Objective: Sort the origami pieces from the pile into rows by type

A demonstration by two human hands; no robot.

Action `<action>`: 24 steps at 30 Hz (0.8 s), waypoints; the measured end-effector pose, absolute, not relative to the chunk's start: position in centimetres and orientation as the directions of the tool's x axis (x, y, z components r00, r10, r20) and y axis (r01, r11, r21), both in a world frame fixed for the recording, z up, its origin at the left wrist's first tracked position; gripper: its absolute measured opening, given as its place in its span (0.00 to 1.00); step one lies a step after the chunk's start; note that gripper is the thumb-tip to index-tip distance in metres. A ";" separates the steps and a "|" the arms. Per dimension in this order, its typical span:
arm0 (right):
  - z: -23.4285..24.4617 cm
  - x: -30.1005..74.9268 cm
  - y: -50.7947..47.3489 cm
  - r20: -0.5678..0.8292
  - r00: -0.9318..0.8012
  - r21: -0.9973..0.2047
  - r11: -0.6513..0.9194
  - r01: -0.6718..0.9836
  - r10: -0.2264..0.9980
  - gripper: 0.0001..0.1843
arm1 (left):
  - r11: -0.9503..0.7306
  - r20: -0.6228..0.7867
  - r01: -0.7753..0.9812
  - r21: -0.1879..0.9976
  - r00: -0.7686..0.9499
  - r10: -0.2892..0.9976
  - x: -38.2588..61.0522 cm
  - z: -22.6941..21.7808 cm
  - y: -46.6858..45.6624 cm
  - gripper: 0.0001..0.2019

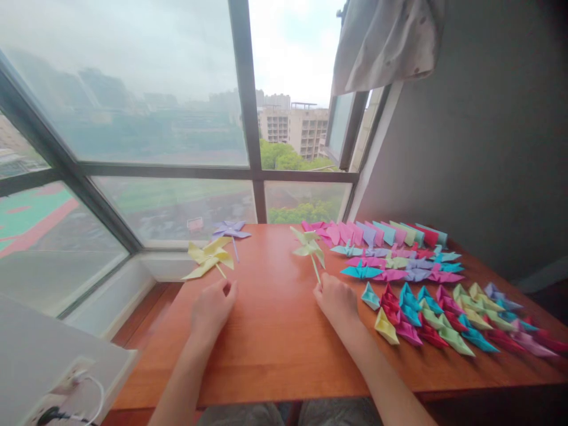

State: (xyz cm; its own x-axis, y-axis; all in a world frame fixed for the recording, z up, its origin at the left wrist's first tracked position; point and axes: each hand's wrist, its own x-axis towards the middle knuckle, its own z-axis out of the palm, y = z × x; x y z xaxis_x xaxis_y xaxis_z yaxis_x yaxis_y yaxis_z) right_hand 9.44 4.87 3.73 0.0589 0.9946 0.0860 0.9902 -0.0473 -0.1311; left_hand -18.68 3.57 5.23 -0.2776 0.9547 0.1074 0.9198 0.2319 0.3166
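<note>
My left hand (215, 305) is closed round the thin stick of a yellow paper pinwheel (210, 257), whose head tilts out over the table's left edge. In my right hand (336, 299), fingers pinched, is the stick of a pale green pinwheel (307, 242), held upright above the table. Behind the yellow one, a purple pinwheel (231, 229) lies at the far left of the table with its stick pointing toward me. To the right of my right hand sits a small light blue paper boat (370, 296).
Several folded paper boats (452, 336) in mixed colours fill the right of the wooden table (275, 355). Beyond them are rows of paper cranes (361, 270) and other folded papers (388, 234). A window frame (252, 173) borders the far side; a white ledge with sockets (66, 378) stands lower left.
</note>
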 end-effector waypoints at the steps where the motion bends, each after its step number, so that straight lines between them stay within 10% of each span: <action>1: 3.7 9.0 4.8 0.116 0.045 -0.133 -0.030 0.991 0.992 0.09 | 0.213 0.107 0.922 0.323 -0.259 0.960 -18.0 5.1 3.1 0.17; 15: 7.2 -1.3 11.5 0.142 -0.143 -0.252 0.175 0.952 0.979 0.17 | 0.028 0.107 0.928 0.371 -0.072 0.992 -12.3 3.3 0.3 0.16; 24: 4.8 8.6 13.6 -0.005 0.187 -0.227 -0.183 0.956 0.982 0.18 | -0.009 0.130 0.939 0.344 -0.038 0.991 -12.0 3.2 0.0 0.17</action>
State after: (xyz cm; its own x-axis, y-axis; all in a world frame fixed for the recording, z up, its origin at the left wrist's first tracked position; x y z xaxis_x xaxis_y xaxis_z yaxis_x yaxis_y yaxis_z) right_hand 8.58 13.57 4.75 0.1872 0.9823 -0.0051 0.9564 -0.1835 -0.2272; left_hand -11.97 0.01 3.23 -0.0384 0.9907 0.1304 0.9389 -0.0089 0.3441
